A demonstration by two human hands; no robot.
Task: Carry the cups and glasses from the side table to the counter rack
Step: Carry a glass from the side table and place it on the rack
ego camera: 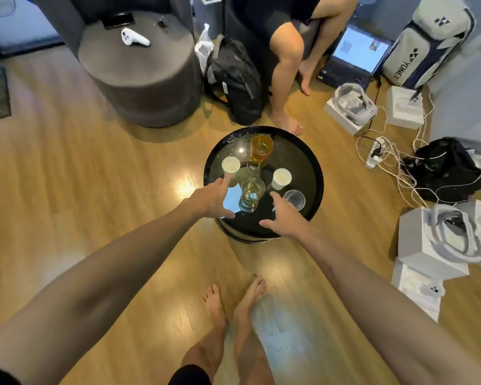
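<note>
Hands, left hand [213, 197] and right hand [285, 218], spread empty, partly hiding the side table [311, 168] rim.

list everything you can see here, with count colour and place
side table: 1, black, round, floor centre
paper cups: 2, white, on table left and right
glasses: 3, one amber at back, two clear in front
ottoman: 1, grey, upper left
controller: 1, white, on ottoman
backpack: 1, black, by seated person
laptop: 1, open, upper right
sports bag: 1, grey, upper right
left hand: open, fingers at left cup
right hand: open, near clear glass
</note>
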